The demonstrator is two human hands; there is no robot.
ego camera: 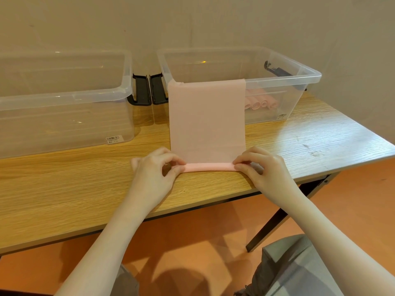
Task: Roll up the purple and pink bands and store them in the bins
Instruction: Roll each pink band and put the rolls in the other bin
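A pink band (207, 116) hangs over the front rim of the right clear bin (303, 77) and runs down onto the wooden table (64, 189). Its near end is rolled into a thin tube (208, 167) lying on the table. My left hand (156, 167) pinches the left end of that roll with thumb and fingers. My right hand (259, 167) pinches the right end. Several rolled pink bands (259, 103) lie inside the right bin. The left clear bin (64, 99) looks empty. No purple band is in view.
Black latch handles (149, 90) sit between the two bins. The table's front edge runs just below my wrists, with orange floor beneath. A wall stands close behind the bins.
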